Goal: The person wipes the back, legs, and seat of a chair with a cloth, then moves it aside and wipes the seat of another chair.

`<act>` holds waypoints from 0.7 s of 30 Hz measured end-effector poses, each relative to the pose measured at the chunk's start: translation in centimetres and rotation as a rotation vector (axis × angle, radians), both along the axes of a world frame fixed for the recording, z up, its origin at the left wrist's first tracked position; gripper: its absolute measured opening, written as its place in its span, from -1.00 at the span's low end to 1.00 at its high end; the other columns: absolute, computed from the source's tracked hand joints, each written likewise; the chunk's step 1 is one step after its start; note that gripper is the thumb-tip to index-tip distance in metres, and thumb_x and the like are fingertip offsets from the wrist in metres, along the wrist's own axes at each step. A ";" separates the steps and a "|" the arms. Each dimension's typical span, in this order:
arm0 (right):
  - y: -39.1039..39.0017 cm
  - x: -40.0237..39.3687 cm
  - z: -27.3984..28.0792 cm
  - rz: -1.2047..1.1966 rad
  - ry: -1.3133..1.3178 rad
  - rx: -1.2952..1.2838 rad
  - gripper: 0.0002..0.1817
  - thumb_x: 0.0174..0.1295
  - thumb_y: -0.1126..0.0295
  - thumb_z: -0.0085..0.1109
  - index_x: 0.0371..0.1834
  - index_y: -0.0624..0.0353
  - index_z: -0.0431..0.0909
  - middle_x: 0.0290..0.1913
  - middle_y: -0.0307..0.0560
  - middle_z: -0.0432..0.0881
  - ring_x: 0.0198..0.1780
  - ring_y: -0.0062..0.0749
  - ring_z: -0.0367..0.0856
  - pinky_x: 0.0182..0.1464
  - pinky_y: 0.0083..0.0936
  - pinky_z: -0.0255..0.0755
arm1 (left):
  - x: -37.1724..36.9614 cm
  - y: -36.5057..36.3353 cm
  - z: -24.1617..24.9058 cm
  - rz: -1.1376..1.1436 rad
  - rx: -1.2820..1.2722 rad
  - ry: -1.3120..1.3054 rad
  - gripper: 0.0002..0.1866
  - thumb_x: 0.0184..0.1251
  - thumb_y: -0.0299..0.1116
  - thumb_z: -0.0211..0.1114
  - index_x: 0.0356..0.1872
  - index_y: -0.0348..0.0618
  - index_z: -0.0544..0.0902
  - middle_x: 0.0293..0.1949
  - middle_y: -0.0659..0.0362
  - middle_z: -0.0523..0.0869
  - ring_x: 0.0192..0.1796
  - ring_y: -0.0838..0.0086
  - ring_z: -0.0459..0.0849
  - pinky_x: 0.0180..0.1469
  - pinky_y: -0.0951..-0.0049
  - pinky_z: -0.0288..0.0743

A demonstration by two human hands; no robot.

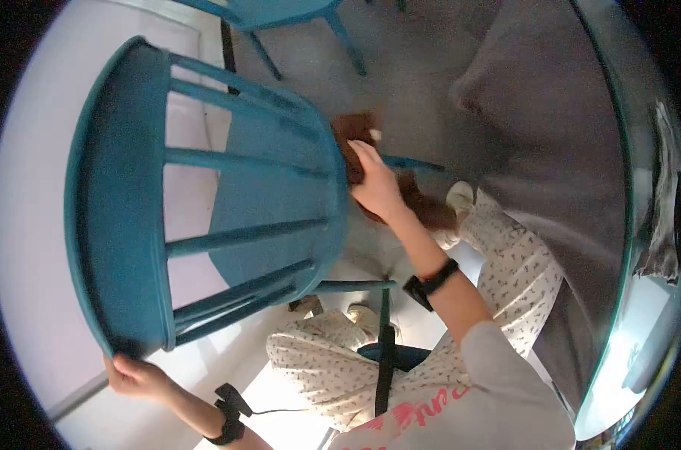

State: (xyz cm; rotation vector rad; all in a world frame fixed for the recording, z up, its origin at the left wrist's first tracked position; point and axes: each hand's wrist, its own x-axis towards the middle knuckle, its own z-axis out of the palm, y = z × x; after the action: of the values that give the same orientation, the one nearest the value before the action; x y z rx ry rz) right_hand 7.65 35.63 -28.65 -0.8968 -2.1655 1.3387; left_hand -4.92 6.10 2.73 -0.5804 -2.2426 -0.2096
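Note:
A blue spindle-back chair (pixel 115 202) stands before me, its curved top rail towards the left and its seat (pixel 243 187) showing between the spindles. My left hand (pixel 134 375) is closed around the near end of the top rail. By the rounded edge of the seat, my right hand (pixel 374 180) presses on a brown cloth (pixel 430 206). Part of the cloth spreads beyond the fingers, slightly blurred. Two chair legs, one of them this blue leg (pixel 355 286), stick out past the seat edge.
Another blue chair (pixel 280 11) stands at the top. On the right is a glass-edged table (pixel 625 187) with a grey cloth (pixel 550 127) hanging below it. A crumpled pale item (pixel 661 202) lies on the table. My legs in patterned trousers (pixel 520 262) are below the chair.

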 end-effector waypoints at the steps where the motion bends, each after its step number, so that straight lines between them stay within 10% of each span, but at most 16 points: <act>1: 0.1 -0.4 -0.3 -0.015 -0.012 -0.003 -0.25 -0.15 0.55 0.27 0.24 0.17 0.25 0.30 -0.11 0.29 -0.04 -0.09 0.59 0.00 -0.36 0.48 | -0.2 -0.9 0.1 -0.001 -0.017 0.028 -0.26 0.34 0.21 -0.13 -0.41 -0.46 0.56 -0.65 0.07 0.50 -0.58 0.42 0.40 -0.54 0.35 0.27; 6: 0.7 0.9 -5.4 -0.130 -0.264 0.127 -0.31 -0.15 0.39 0.30 0.17 -0.07 0.32 0.09 -0.22 0.43 -0.33 -0.05 0.62 -0.27 -0.16 0.54 | 1.4 1.3 0.1 0.062 0.018 0.123 -0.40 0.40 -0.01 -0.08 -0.47 -0.49 0.53 -0.58 -0.03 0.55 -0.53 0.30 0.44 -0.44 0.25 0.37; 14: 3.5 3.2 -9.3 -0.168 -0.498 0.025 -0.34 -0.17 0.26 0.44 0.09 0.01 0.42 0.03 -0.21 0.49 -0.19 -0.14 0.63 -0.17 -0.28 0.54 | 2.7 2.8 0.3 0.058 0.037 0.151 -0.22 0.34 0.23 -0.16 -0.50 -0.50 0.53 -0.65 -0.03 0.51 -0.58 0.31 0.45 -0.56 0.25 0.31; 21: 2.3 3.1 -8.9 -0.141 -0.453 -0.143 -0.33 -0.06 0.34 0.30 0.21 0.03 0.31 0.21 -0.17 0.37 0.05 -0.07 0.52 0.01 -0.19 0.47 | 1.5 2.3 -0.1 -0.129 -0.016 0.030 -0.50 0.40 -0.09 -0.04 -0.58 -0.38 0.39 -0.69 0.16 0.35 -0.57 0.51 0.21 -0.57 0.37 0.10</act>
State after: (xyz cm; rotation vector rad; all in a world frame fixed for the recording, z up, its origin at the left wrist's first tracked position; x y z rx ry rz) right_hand 10.74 37.93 -37.51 -1.5022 -2.2903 1.3312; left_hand -3.43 8.41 2.60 -0.7329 -2.1818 -0.2467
